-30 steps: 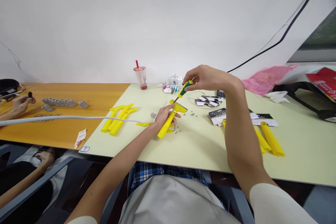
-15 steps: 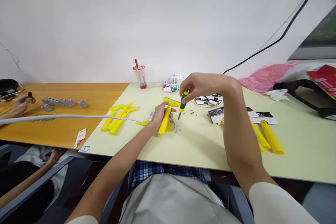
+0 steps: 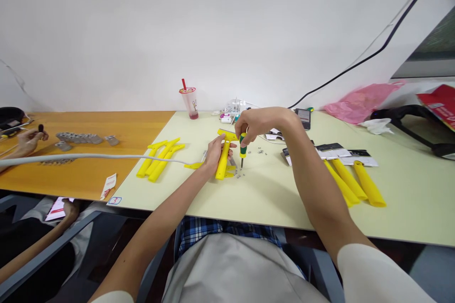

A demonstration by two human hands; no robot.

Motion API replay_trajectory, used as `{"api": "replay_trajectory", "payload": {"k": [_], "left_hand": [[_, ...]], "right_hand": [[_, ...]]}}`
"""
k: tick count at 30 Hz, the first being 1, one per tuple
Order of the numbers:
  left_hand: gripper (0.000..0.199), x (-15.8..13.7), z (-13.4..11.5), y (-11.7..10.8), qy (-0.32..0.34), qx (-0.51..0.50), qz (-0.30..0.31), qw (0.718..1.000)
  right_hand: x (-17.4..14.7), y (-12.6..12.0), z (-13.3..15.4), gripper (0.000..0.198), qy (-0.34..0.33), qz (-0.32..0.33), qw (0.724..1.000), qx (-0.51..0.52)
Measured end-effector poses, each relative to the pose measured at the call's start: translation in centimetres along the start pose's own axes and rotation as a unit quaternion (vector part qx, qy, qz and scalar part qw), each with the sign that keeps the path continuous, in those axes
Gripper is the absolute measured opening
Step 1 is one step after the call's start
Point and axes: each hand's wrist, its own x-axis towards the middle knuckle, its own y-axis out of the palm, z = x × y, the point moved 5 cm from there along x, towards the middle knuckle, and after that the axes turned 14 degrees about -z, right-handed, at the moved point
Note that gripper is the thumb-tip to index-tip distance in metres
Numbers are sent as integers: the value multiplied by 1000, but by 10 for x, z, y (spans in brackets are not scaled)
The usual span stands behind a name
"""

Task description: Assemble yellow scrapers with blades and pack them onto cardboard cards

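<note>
Flanking the screwdriver (image 3: pixel 243 149), well apart, lie yellow handles (image 3: pixel 369 185).

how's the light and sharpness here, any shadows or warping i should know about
In the head view, soft light on the plain white wall, and a soft shadow on the pale cream tabletop below the right hand; in the head view, wide-lens stretch near the bottom corner, at the white fabric sleeve; same view, small silver metal pieces too tiny to make out.

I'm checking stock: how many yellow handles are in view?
7: three handles left of the left hand, which holds one handle; three more right of the right arm, which may hide others.
</note>
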Motion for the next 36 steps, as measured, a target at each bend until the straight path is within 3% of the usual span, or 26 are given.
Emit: {"api": "replay_trajectory", "payload": {"k": [5, 15, 20, 27, 36], "left_hand": [[31, 0, 0, 0, 3, 8, 4, 1000], [33, 1, 2, 0, 8, -1, 10, 1000], [31, 2, 4, 1, -5, -3, 13, 1000], [31, 3, 11, 3, -16, 6, 30, 999], [36, -8, 8, 8, -36, 35, 35, 998]], "right_hand": [[2, 4, 4, 32, -4, 12, 1000, -11], [-1, 0, 1, 37, 2, 2, 1000, -2], [-19, -19, 0, 31, -25, -70, 997, -15], [-53, -52, -8, 42, -25, -190, 981, -15], [-52, -58, -8, 39, -22, -249, 968, -1]]}}
